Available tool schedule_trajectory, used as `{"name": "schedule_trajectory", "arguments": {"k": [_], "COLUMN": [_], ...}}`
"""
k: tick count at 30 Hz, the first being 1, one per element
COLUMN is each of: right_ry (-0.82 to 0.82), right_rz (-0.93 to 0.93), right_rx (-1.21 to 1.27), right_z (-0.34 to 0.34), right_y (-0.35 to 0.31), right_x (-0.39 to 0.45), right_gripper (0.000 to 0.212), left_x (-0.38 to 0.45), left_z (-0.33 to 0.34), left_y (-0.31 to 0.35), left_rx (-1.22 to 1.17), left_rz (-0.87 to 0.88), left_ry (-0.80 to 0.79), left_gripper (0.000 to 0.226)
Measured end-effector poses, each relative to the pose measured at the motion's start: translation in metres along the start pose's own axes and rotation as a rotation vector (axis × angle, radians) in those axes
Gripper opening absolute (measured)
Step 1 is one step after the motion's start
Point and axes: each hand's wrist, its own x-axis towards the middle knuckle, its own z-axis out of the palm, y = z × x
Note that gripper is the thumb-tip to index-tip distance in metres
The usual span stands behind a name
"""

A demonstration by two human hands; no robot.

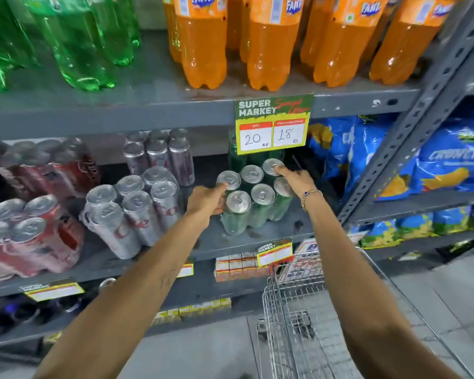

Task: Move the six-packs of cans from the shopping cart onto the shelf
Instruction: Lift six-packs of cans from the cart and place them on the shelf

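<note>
Both hands on the green six-pack, middle shelf.

Nearest me, below and right of the green six-pack (253, 196), stood the wire shopping cart (293, 305); whether it held anything I could not tell. My left hand (207, 201) pressed against the pack's left side, fingers curled round the near-left can, thumb side up by its lid. My right hand (298, 180) lay over the pack's right end, fingers loosely spread, forefinger touching the far-right lid; a beaded bracelet (311, 199) at the wrist. The pack sat upright on the grey shelf (257, 236). Left of it, just beside, a silver six-pack (137, 212); farther left, red six-packs (30, 236). Above it hung a price tag (272, 124), with orange bottles (274, 42) on the shelf beyond.
</note>
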Motion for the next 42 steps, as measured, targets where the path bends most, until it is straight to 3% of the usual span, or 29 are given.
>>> {"name": "schedule_trajectory", "arguments": {"k": [9, 12, 14, 17, 20, 22, 30, 35, 39, 42], "right_ry": [-0.043, -0.042, -0.010, -0.024, -0.249, -0.288, -0.204, -0.140, -0.125, -0.126], "right_rz": [-0.037, -0.023, -0.033, -0.030, 0.058, 0.096, 0.158, 0.197, 0.214, 0.217], "right_rx": [-0.067, -0.122, -0.120, 0.149, 0.389, 0.445, 0.521, 0.518, 0.516, 0.517], "right_z": [0.005, 0.000, -0.003, 0.001, 0.017, 0.024, 0.016, 0.000, -0.007, -0.009], "right_y": [0.013, 0.013, 0.018, 0.036, 0.062, 0.072, 0.093, 0.107, 0.116, 0.115], "right_x": [0.026, 0.027, 0.028, 0.029, 0.024, 0.022, 0.028, 0.037, 0.043, 0.041], "right_gripper": [0.051, 0.069, 0.084, 0.074, 0.072, 0.076, 0.100, 0.072, 0.075, 0.057], "left_x": [0.020, 0.021, 0.018, 0.006, -0.009, -0.010, 0.000, -0.003, -0.004, -0.005], "left_z": [0.003, 0.003, 0.004, 0.016, 0.042, 0.056, 0.076, 0.093, 0.101, 0.101], "left_y": [-0.012, -0.018, -0.030, -0.055, -0.069, -0.072, -0.056, -0.056, -0.061, -0.064], "left_rx": [0.074, 0.156, 0.199, 0.059, -0.194, -0.383, -0.418, -0.391, -0.396, -0.386], "left_rz": [-0.013, 0.000, 0.024, 0.020, -0.041, -0.116, -0.088, -0.088, -0.102, -0.102], "left_ry": [0.065, 0.060, 0.151, 0.226, 0.063, 0.022, 0.039, -0.023, -0.028, -0.031], "left_gripper": [0.042, 0.054, 0.060, 0.059, 0.063, 0.066, 0.047, 0.046, 0.050, 0.057]}}
